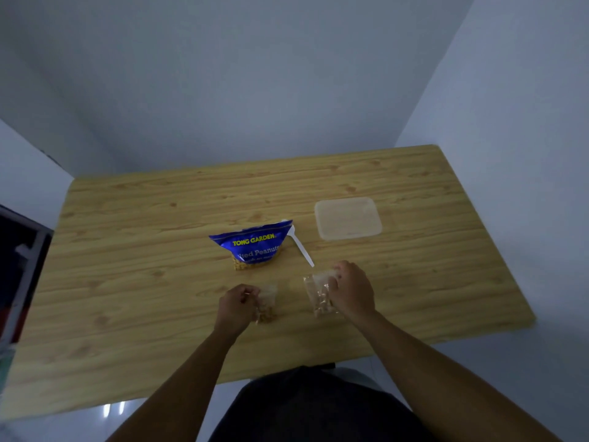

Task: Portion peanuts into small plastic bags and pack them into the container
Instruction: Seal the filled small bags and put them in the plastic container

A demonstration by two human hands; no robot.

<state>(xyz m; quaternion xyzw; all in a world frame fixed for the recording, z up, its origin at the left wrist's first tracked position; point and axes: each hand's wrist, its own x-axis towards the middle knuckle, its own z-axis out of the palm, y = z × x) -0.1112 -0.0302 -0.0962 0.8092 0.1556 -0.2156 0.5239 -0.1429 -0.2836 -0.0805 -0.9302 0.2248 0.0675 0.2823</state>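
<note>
Pinching small bags, left hand (237, 303), right hand (350, 290)

On the table (127, 250): 2 small filled bags (267, 303) (318, 295), 1 blue peanut pack (255, 245), 1 white spoon (301, 247), 1 clear container (348, 218).

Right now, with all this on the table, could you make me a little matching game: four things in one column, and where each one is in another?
Things:
1. blue peanut bag
2. white plastic spoon
3. clear container
4. small bag of peanuts

Places:
A. gripped by the right hand
B. far right on the table, lying apart from everything else
C. mid-table, standing upright, printed side toward the person
D. lying slantwise, its bowl end tucked behind the blue bag

Pairs: 1-C, 2-D, 3-B, 4-A
</note>
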